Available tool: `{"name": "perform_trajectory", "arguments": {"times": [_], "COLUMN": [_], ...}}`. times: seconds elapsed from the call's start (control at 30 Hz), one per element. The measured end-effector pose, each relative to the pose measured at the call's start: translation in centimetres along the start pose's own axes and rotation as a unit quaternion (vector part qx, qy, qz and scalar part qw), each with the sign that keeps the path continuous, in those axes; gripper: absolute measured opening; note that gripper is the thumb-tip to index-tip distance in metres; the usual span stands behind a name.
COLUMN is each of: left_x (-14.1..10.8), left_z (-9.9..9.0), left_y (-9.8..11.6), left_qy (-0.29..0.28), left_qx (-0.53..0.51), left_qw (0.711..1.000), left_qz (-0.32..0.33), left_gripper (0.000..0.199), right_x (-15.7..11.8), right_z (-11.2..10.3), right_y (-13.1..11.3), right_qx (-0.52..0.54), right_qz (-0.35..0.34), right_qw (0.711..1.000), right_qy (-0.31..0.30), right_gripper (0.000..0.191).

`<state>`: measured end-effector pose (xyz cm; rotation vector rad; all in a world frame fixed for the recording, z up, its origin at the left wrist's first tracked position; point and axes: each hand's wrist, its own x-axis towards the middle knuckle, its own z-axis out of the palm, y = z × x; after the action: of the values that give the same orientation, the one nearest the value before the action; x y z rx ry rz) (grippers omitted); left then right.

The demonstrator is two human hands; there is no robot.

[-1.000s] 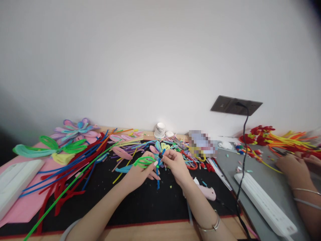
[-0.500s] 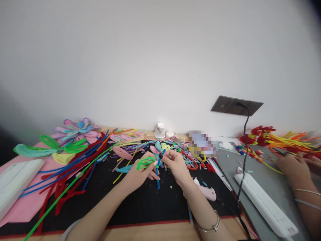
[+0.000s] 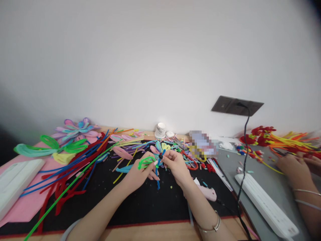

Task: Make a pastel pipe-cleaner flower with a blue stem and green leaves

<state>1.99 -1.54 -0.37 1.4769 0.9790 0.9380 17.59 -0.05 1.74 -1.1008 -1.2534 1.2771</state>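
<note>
Over the black mat [image 3: 147, 211], my two hands meet on a small pipe-cleaner figure [image 3: 157, 174] with a blue stem, a black part near its top and green loops. My left hand [image 3: 140, 170] has closed on it from the left, the green loops [image 3: 146, 163] standing out over the fingers. At its upper right, my right hand [image 3: 177, 164] pinches it by the blue and black top with thumb and forefinger. Pastel and yellow loops show just behind the top; whether they belong to the figure I cannot tell.
Loose pipe cleaners [image 3: 140, 147] lie heaped behind my hands. A pink glue gun [image 3: 207, 193] rests by my right forearm. At left are a pipe-cleaner flower [image 3: 77, 130] and a white box [image 3: 20, 184]. A power strip [image 3: 265, 206] and another person's hand [image 3: 293, 169] are at right.
</note>
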Motion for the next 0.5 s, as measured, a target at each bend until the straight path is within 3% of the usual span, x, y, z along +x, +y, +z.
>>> {"name": "perform_trajectory", "arguments": {"times": [0.5], "left_x": [0.02], "left_z": [-0.13], "left_y": [-0.16], "left_qy": [0.005], "left_qx": [0.010], "left_qw": [1.000], "left_qz": [-0.010], "left_gripper": [0.018], "right_x": [-0.04], "right_z": [0.05], "right_y": [0.03], "right_qx": [-0.004], "right_qz": [0.005], "right_qw": [1.000], "right_qy": [-0.001], "right_gripper": [0.012]}}
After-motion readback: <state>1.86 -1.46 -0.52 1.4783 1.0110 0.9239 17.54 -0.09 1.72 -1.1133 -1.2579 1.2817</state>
